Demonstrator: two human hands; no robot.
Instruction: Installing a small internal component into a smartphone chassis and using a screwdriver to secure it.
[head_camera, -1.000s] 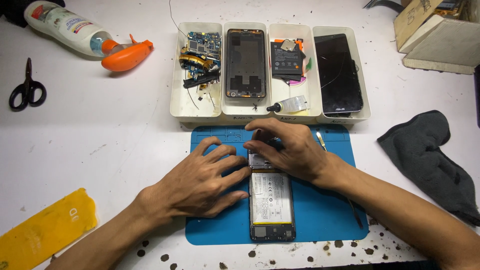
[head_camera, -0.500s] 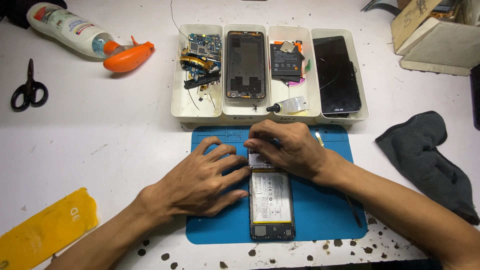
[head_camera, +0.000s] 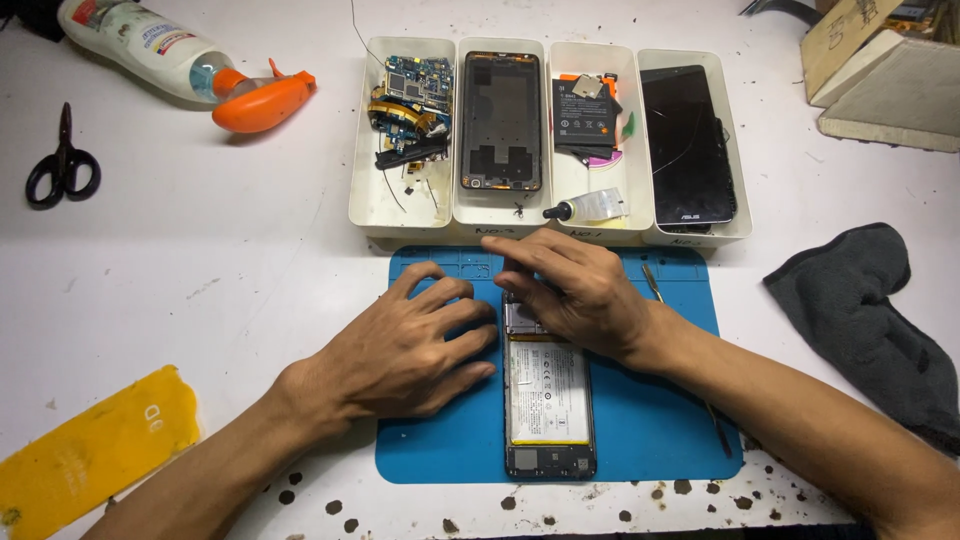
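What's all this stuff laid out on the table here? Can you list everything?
opened phone: 1, dark frame with white battery, on the blue mat
blue mat: 1, front centre
white trays: 4, in a row behind the mat, holding circuit boards, a phone frame, a battery and a black screen
glue tube: 1, pale, third tray
spray bottle: 1, white with orange head, lying back left
scissors: 1, black, far left
yellow sheet: 1, front left
dark cloth: 1, right
left hand: flat on the mat beside the phone
right hand: pressing on the phone's top end
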